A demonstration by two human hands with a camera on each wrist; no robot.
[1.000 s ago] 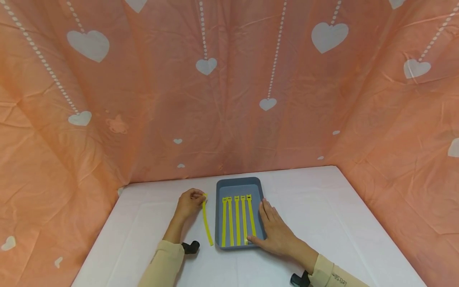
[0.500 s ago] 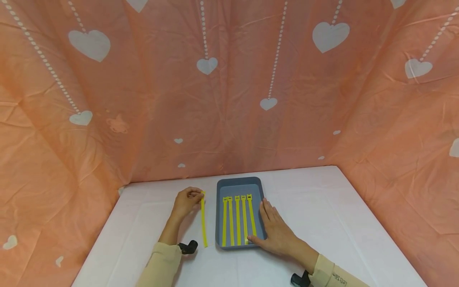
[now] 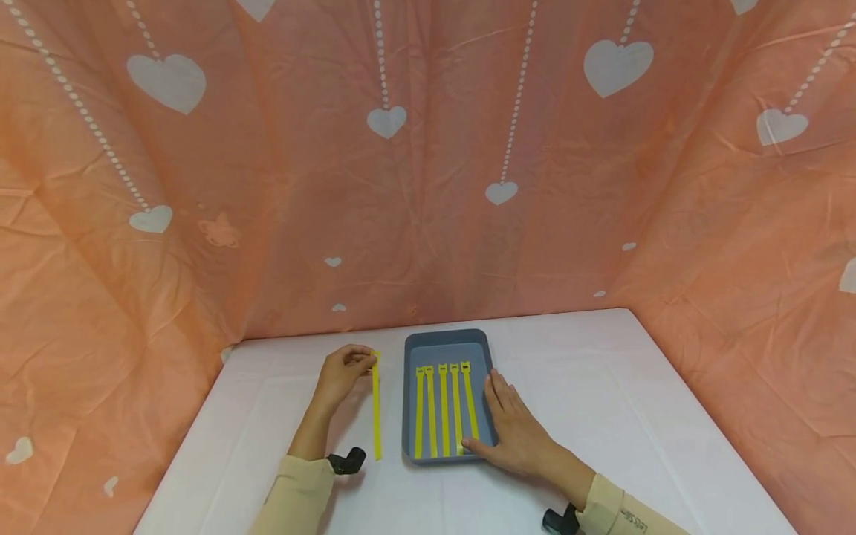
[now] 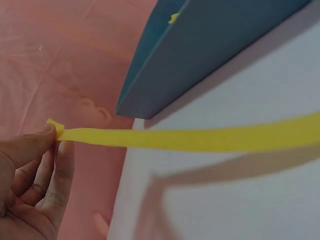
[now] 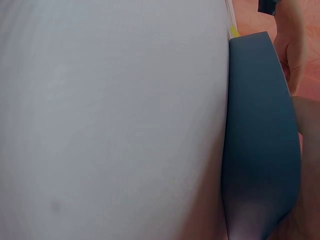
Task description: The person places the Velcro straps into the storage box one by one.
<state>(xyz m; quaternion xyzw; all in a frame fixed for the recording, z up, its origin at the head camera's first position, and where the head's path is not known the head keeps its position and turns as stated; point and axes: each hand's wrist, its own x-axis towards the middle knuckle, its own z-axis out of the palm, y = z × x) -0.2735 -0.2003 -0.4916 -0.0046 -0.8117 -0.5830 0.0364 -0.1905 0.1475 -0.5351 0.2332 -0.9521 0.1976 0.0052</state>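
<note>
A grey-blue tray [image 3: 446, 342] sits on the white table with several yellow strips [image 3: 444, 409] laid side by side in it. My left hand [image 3: 342, 371] pinches the far end of another yellow strip [image 3: 376, 409], which hangs left of the tray, lifted off the table. In the left wrist view my thumb and fingers [image 4: 47, 150] pinch the yellow strip [image 4: 190, 137] beside the tray's wall [image 4: 210, 55]. My right hand [image 3: 515, 427] lies flat against the tray's right side, thumb on its near rim. The right wrist view shows the tray's wall [image 5: 260, 130] and table.
The white table [image 3: 635, 416] is fenced by an orange cloth with white hearts [image 3: 428, 163] behind and on both sides. Black wrist camera mounts [image 3: 348, 461] sit by each sleeve. Bare table lies to the right of the tray and in front of it.
My left hand has drawn the loose yellow strip a little left and away from me, and the strip has straightened to hang parallel to the tray. My right hand has stayed put.
</note>
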